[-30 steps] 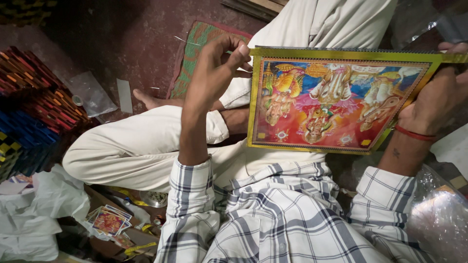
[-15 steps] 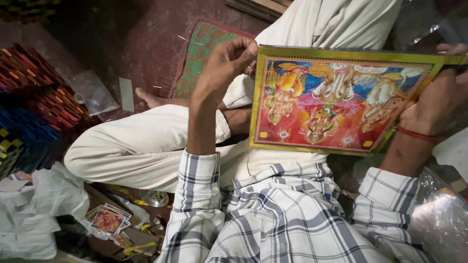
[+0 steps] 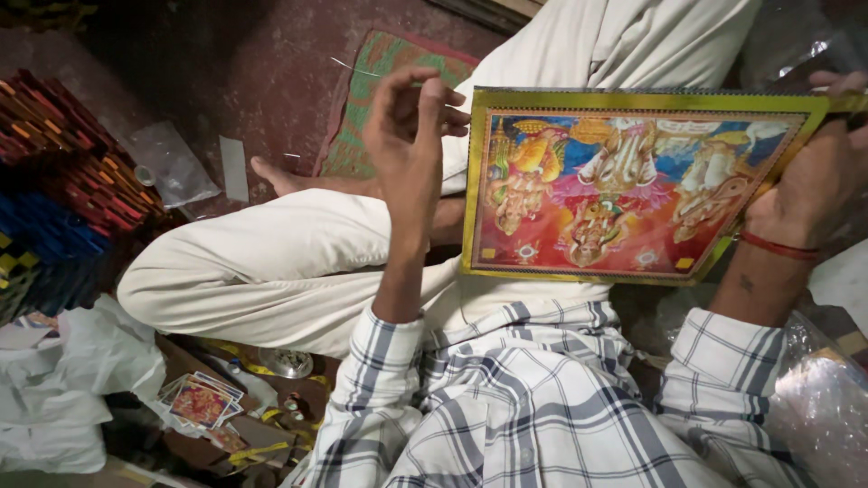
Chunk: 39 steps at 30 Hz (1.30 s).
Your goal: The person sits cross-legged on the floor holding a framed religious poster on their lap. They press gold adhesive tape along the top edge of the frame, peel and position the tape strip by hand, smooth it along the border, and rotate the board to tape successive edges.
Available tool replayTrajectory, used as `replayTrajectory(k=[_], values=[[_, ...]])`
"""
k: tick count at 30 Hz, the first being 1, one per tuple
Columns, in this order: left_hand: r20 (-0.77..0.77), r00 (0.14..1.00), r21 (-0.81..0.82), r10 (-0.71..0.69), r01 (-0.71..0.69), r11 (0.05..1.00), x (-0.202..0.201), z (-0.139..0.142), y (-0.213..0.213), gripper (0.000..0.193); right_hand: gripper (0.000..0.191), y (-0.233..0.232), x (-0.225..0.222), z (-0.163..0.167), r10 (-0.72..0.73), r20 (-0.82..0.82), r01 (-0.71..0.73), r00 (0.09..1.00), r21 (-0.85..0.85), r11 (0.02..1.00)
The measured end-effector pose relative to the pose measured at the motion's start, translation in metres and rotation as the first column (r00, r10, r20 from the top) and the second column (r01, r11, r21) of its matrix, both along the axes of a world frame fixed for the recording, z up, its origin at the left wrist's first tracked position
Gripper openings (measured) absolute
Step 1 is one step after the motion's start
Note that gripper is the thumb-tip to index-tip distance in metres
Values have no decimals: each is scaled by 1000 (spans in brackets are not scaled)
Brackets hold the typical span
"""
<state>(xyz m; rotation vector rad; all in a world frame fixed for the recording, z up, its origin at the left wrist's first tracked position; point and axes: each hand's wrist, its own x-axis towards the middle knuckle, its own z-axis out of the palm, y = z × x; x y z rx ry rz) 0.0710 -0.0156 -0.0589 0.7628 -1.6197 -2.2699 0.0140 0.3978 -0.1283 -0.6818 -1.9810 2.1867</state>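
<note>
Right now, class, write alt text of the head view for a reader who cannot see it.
A seated person's right hand grips a colourful gold-bordered picture over their lap, while the left hand is raised beside its edge, apart from it. Small picture cards lie on the floor at left.

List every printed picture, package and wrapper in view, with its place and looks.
Gold-bordered rectangular picture print: on the lap, held by right hand, red, blue, orange.
Small stack of picture cards: floor, lower left, reddish.
Clear plastic sleeve: floor, upper left, flat.
White plastic bags: lower left, crumpled.
</note>
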Motion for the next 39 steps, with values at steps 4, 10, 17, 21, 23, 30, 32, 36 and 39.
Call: replayTrajectory(k=[4, 10, 17, 21, 23, 30, 32, 36, 39], values=[[-18, 997, -54, -76, 75, 996, 6, 4, 5, 15, 13, -9, -1, 7, 59, -52, -57, 997, 34, 998], [42, 991, -83, -123, 127, 988, 4, -11, 3, 12, 13, -24, -4, 21, -1, 28, -2, 1000, 112, 994], [-59, 952, 16, -300, 301, 953, -15, -30, -9, 26, 21, -39, -11, 39, 97, -60, -93, 993, 74, 993], [20, 910, -133, -413, 412, 901, -23, -21, -17, 39, 13, -51, -13, 48, 92, -44, -87, 995, 90, 992], [172, 884, -319, -434, 467, 825, -29, -11, -19, 44, 11, -54, -13, 50, 98, -81, -92, 992, 73, 993], [270, 837, -844, -476, 443, 301, -54, 15, 5, 59, 13, -51, -13, 47, 177, -93, -161, 980, 165, 973], [195, 830, -863, -522, 399, 311, -61, 17, 22, 54, 12, -50, -13, 44, 211, -118, -193, 970, 143, 971], [154, 800, -835, -580, 419, 356, -72, 22, 54, 49, 7, -52, -13, 41, 159, -123, -150, 980, 82, 985], [174, 808, -815, -563, 439, 378, -74, 25, 78, 49, 8, -53, -11, 42, 145, -123, -138, 982, 62, 988]])
